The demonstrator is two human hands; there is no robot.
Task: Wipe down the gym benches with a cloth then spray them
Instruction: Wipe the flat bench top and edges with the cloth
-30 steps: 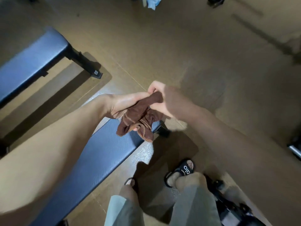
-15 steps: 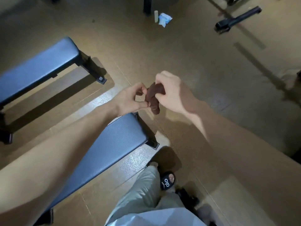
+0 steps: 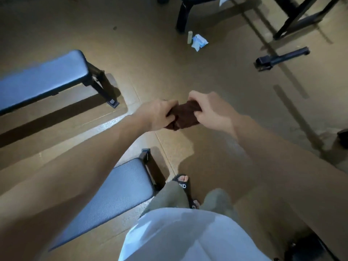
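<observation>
A dark brown cloth (image 3: 185,117) is bunched up between my two hands, in the air above the floor. My left hand (image 3: 157,114) grips its left end with curled fingers. Its right end is gripped by my right hand (image 3: 211,110), fingers curled over the top. A blue padded bench (image 3: 116,193) lies below my left forearm at the lower left. A second blue bench (image 3: 41,78) stands further off at the left, on black legs. No spray bottle is clearly in view.
A small pale bottle (image 3: 190,37) and a white-blue packet (image 3: 199,41) lie on the tan floor at the top. Black machine legs (image 3: 183,15) and a black floor bar (image 3: 282,58) stand top right. My sandalled foot (image 3: 181,182) is beside the near bench.
The view has risen and moved away from the near bench. The cloth, which hung loose from my hands over the bench end, is now bunched tight between both hands.
</observation>
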